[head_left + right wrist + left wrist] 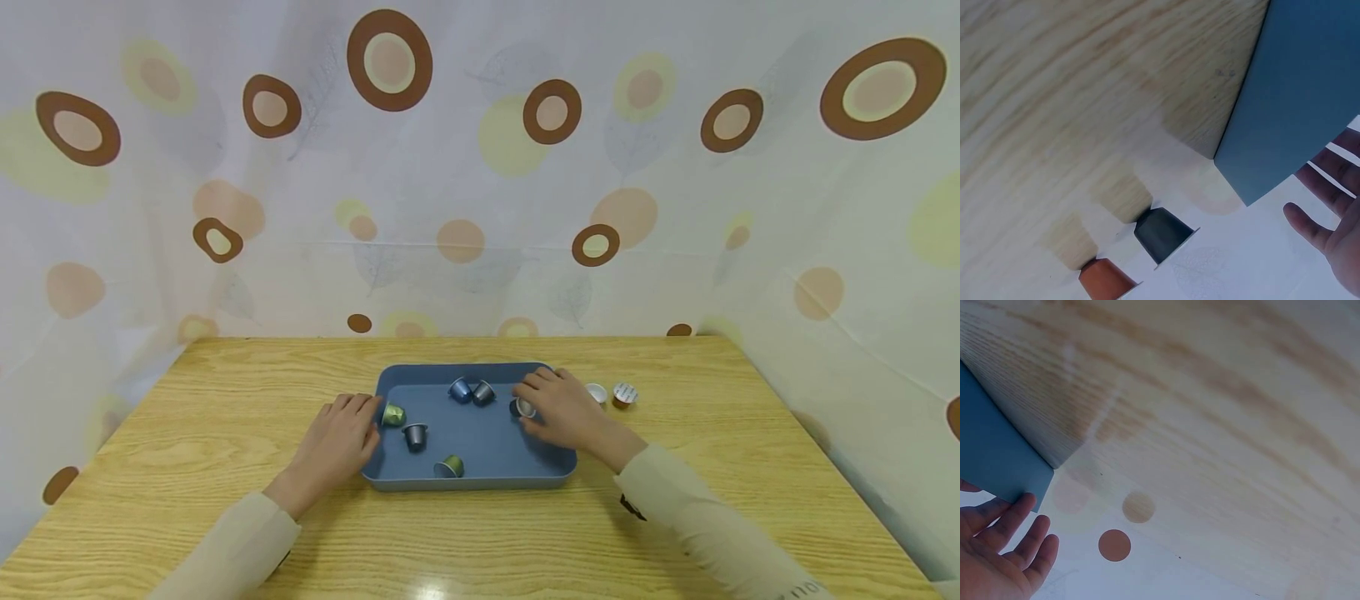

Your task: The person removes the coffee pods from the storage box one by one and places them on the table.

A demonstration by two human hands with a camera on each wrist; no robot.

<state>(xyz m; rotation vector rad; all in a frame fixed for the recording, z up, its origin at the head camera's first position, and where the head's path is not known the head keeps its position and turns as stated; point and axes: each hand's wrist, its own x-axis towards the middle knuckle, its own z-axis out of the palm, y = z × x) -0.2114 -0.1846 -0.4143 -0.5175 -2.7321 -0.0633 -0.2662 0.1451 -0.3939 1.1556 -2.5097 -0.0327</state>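
The right hand (562,408) reaches over the tray's right side, thumb and fingers bent about a pale-faced capsule (526,407); whether they pinch it I cannot tell. The left hand (341,433) has relaxed, spread fingers at the left rim of the blue tray (498,450) and grips nothing. Both forearms slant inward, palms lowered. Just beside the left fingertips lies a light green capsule (393,415), with a dark capsule (416,437) near it. Beyond the right hand, a brown capsule (624,395) stands on the table (675,467).
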